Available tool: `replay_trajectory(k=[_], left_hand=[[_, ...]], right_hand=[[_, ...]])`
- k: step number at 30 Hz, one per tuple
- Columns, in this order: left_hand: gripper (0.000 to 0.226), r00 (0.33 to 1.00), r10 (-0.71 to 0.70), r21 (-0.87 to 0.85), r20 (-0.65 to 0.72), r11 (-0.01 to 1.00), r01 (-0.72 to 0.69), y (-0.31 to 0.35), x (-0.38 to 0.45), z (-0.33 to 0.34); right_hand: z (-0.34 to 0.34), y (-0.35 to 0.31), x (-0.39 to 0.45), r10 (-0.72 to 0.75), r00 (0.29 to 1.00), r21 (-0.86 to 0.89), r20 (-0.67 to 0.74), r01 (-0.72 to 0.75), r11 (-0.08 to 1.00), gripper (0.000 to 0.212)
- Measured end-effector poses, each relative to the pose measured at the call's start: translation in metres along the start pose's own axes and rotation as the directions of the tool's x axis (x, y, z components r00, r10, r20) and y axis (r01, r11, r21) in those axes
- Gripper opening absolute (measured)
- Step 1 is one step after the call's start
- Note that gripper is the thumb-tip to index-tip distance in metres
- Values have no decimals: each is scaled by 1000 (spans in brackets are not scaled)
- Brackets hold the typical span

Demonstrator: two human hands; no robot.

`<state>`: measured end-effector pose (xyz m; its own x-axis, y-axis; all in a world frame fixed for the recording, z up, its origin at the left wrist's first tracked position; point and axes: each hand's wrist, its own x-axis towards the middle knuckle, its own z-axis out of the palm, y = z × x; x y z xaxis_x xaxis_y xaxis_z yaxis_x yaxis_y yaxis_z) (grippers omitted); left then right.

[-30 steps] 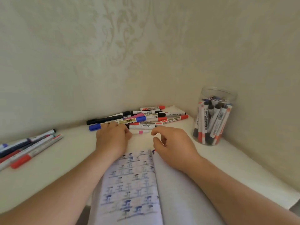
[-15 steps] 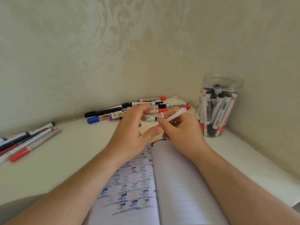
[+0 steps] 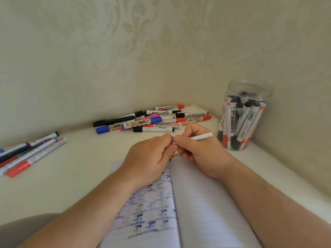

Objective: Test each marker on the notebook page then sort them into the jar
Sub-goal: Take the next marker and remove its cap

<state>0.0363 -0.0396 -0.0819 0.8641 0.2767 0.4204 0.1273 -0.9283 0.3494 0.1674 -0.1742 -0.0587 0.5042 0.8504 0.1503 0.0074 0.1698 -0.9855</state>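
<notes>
White and slim, the marker [image 3: 201, 136] is held above the top edge of the notebook [image 3: 197, 203], its free end aimed toward the jar [image 3: 241, 115]. The right hand [image 3: 200, 149] curls round its barrel; the left hand [image 3: 150, 158] pinches its near end with fingers closed, possibly on the cap, though that end is hidden. The jar, clear plastic and packed with upright markers, stands right of the notebook. A pile of markers [image 3: 154, 119] lies beyond the notebook; another group of markers [image 3: 30, 153] lies far to its left.
</notes>
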Motion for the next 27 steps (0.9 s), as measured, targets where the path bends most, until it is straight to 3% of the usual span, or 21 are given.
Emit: replay_trajectory(k=[8,12,14,17,22,27], left_hand=[[40,996,-68,-75,53,995,72,-1,1,-5],[30,971,-190,-115,145,971,207,2,4,-13],[26,955,-185,-72,232,976,207,2,1,-17],[27,930,-87,-30,357,994,104,2,-11,-19],[39,963,-9,-27,270,1000,17,-1,-27,-11],[34,950,-15,-25,312,999,24,0,-24,-13]], right_hand=[[-12,-7,-4,32,993,-41,116,-28,999,16],[-21,-12,2,94,995,142,-16,-91,986,30],[-24,-12,3,120,990,177,-76,-105,979,33],[-20,-10,1,118,986,59,-114,-112,992,26],[-6,-6,-5,30,991,-436,-127,-83,896,19],[3,1,-5,23,987,-442,-162,-94,892,24]])
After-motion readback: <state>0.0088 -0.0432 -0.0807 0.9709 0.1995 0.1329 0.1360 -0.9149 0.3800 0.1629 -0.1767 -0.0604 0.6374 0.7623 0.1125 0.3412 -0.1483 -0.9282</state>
